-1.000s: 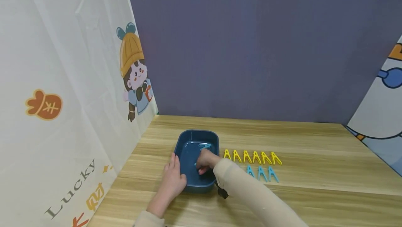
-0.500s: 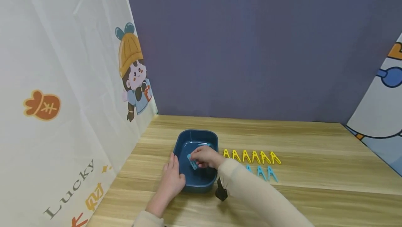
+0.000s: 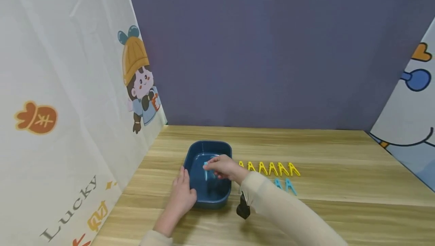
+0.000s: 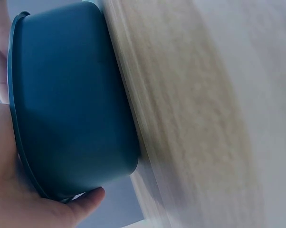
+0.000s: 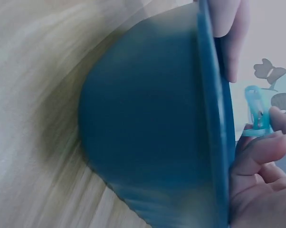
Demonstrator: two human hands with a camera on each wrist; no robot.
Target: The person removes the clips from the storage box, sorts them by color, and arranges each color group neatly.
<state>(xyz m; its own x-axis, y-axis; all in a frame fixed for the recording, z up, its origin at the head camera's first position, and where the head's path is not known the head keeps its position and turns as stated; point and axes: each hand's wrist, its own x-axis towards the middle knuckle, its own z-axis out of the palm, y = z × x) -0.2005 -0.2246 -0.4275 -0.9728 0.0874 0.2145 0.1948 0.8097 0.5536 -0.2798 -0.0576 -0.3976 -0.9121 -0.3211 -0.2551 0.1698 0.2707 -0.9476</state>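
Observation:
My right hand [image 3: 224, 166] pinches a light-blue clothespin [image 3: 205, 175] between thumb and fingertips over the dark-blue plastic bin [image 3: 214, 203]. In the right wrist view, the clothespin [image 5: 258, 107] stands upright above the bin's rim. My left hand [image 3: 181, 193] rests at the bin's left near corner, its fingers extended along the rim. The left wrist view has its thumb [image 4: 88, 203] against the bin's outer wall [image 4: 71, 104]. Part of the bin's inside is hidden behind my right hand.
Several yellow clothespins [image 3: 272, 169] form a row on the wooden table [image 3: 326, 178], right of the bin. Light-blue clothespins [image 3: 289, 186] lie in front of them, partly hidden by my right sleeve [image 3: 282, 204]. A black wrist camera [image 3: 243, 209] hangs under the right wrist. A printed white curtain [image 3: 74, 68] borders the left.
My right hand has lifted the blue clothespin from low in the bin and turned it from slanted to upright. My left hand stays at the bin. The head view has shifted slightly.

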